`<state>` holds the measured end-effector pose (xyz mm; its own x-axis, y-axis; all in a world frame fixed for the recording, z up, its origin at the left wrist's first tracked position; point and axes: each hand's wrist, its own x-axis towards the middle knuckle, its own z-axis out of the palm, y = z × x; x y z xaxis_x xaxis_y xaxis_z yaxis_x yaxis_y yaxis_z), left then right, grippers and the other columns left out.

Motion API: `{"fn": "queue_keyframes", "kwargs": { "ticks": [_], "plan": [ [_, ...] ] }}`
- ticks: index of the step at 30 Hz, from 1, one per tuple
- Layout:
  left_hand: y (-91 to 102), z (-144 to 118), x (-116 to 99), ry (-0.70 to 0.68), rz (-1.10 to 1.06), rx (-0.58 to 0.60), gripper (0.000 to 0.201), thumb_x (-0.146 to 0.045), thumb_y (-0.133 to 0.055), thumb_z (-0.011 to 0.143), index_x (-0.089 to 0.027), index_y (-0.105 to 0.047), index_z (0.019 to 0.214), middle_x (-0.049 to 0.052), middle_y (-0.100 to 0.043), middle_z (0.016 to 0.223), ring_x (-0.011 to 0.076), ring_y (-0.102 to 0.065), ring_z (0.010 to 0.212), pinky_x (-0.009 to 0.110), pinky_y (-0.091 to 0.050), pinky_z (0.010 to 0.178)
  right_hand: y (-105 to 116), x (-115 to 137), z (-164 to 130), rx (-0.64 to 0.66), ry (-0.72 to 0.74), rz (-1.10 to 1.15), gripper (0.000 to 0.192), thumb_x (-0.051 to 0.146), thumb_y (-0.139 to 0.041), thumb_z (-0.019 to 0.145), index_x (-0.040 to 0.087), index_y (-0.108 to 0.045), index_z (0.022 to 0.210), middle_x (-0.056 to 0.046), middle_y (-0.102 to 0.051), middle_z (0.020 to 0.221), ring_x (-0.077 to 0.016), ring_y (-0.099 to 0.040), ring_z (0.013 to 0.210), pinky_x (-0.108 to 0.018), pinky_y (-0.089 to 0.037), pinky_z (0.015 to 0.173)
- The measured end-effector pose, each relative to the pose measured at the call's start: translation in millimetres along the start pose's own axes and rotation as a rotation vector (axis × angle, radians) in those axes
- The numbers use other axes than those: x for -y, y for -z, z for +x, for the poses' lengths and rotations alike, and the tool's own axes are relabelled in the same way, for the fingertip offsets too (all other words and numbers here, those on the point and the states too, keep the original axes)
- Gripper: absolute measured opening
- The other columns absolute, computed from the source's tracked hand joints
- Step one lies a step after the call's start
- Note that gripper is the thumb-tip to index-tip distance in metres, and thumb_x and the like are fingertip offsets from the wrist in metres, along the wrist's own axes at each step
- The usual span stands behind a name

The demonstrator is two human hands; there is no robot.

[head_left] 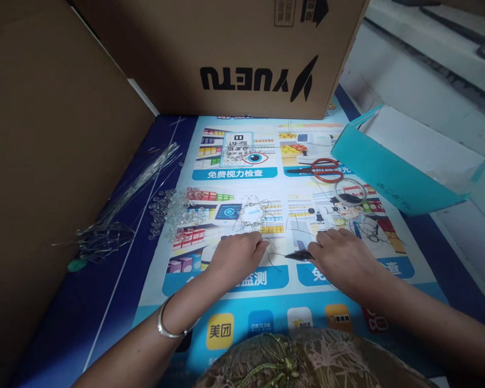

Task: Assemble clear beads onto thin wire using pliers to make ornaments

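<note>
The right hand, centre-right, is closed around a slim black pointed tool; the left hand, centre, curls beside thin dark wire, its hold unclear. Just above lies a ring of clear round beads. Loose glassy beads and silvery strands spread left; red-handled scissors and a teal cardboard box, right; smooth brown cardboard blocks the top.

A brown carton is standing at the far end of a printed sheet; at right, a teal box is lying open.
</note>
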<state>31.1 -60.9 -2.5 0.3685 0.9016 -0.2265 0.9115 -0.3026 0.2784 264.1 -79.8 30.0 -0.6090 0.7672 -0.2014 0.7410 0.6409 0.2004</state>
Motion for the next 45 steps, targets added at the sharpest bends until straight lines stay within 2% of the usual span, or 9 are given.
{"fn": "queue_keyframes", "kwargs": {
  "ticks": [9, 19, 24, 26, 28, 31, 33, 38, 45],
  "plan": [
    [7.0, -8, 1, -0.026, -0.085, 0.009, 0.034, -0.037, -0.035, 0.089, -0.019, -0.055, 0.068, 0.003, -0.062, 0.064, 0.0172, -0.057, 0.059, 0.025, -0.028, 0.05, 2, -6, -2, -0.012, 0.031, 0.046, 0.006, 0.019, -0.052, 0.082, 0.018, -0.058, 0.081, -0.006, -0.058, 0.073, -0.0186, -0.051, 0.071, -0.031, -0.029, 0.063],
    [7.9, -14, -7, 0.046, -0.913, 0.116, 0.029, -0.042, -0.042, 0.087, -0.018, -0.057, 0.081, -0.002, -0.062, 0.061, 0.0086, -0.053, 0.047, 0.021, -0.042, 0.05, 15, -7, -3, -0.109, -0.021, 0.034, 0.008, 0.019, -0.048, 0.085, 0.018, -0.056, 0.083, -0.007, -0.057, 0.08, -0.0195, -0.049, 0.076, -0.032, -0.029, 0.065],
    [2.6, -14, -11, 0.055, -0.958, 0.086, 0.031, -0.039, -0.042, 0.088, -0.016, -0.058, 0.074, -0.002, -0.059, 0.054, 0.0071, -0.051, 0.043, 0.018, -0.042, 0.046, 12, -1, -1, -0.172, -0.029, 0.051, 0.009, 0.021, -0.048, 0.086, 0.018, -0.057, 0.085, -0.006, -0.057, 0.08, -0.0201, -0.049, 0.076, -0.033, -0.029, 0.067],
    [1.0, -15, -10, 0.032, -0.911, 0.012, 0.03, -0.038, -0.041, 0.089, -0.017, -0.058, 0.075, -0.001, -0.061, 0.058, 0.007, -0.051, 0.043, 0.018, -0.042, 0.045, 11, 0, -1, -0.184, -0.047, 0.087, 0.011, 0.023, -0.048, 0.087, 0.018, -0.058, 0.087, -0.007, -0.058, 0.082, -0.0208, -0.049, 0.078, -0.033, -0.03, 0.068],
    [-1.2, -17, -9, -0.035, -0.79, -0.173, 0.025, -0.035, -0.043, 0.089, -0.017, -0.059, 0.08, 0.001, -0.065, 0.067, 0.009, -0.057, 0.052, 0.02, -0.045, 0.049, 12, 0, 1, -0.173, -0.08, 0.202, 0.015, 0.029, -0.048, 0.087, 0.018, -0.058, 0.089, -0.007, -0.058, 0.085, -0.0212, -0.05, 0.081, -0.032, -0.031, 0.068],
    [-6.5, -19, -5, -0.216, -0.504, -0.517, 0.015, -0.025, -0.049, 0.087, -0.018, -0.061, 0.09, 0.004, -0.068, 0.081, 0.0133, -0.063, 0.073, 0.024, -0.05, 0.064, 14, 1, 3, -0.067, -0.082, 0.563, 0.026, 0.04, -0.044, 0.089, 0.018, -0.056, 0.089, -0.005, -0.058, 0.083, -0.0167, -0.051, 0.076, -0.026, -0.032, 0.062],
    [-10.9, -20, -2, -0.313, -0.354, -0.641, 0.013, -0.019, -0.05, 0.085, -0.018, -0.06, 0.093, 0.004, -0.069, 0.083, 0.0134, -0.064, 0.077, 0.024, -0.05, 0.069, 16, 2, 4, 0.033, -0.046, 0.822, 0.032, 0.045, -0.037, 0.09, 0.019, -0.053, 0.083, -0.001, -0.055, 0.075, -0.0124, -0.049, 0.066, -0.023, -0.03, 0.054],
    [-17.6, -21, 3, -0.359, -0.2, -0.773, 0.019, -0.014, -0.052, 0.083, -0.019, -0.059, 0.1, 0.004, -0.07, 0.088, 0.0146, -0.064, 0.084, 0.027, -0.051, 0.077, 13, 8, 7, 0.095, -0.077, 1.111, 0.04, 0.051, -0.03, 0.091, 0.019, -0.04, 0.07, 0.002, -0.044, 0.065, -0.0096, -0.043, 0.057, -0.022, -0.027, 0.05],
    [-15.6, -21, 3, -0.373, -0.194, -0.762, 0.022, -0.012, -0.054, 0.081, -0.019, -0.057, 0.102, 0.004, -0.069, 0.088, 0.0144, -0.064, 0.086, 0.026, -0.052, 0.077, 7, 15, 7, 0.103, -0.1, 1.186, 0.038, 0.051, -0.03, 0.091, 0.02, -0.039, 0.072, 0.002, -0.042, 0.066, -0.0106, -0.039, 0.056, -0.024, -0.029, 0.05]
  ]
}}
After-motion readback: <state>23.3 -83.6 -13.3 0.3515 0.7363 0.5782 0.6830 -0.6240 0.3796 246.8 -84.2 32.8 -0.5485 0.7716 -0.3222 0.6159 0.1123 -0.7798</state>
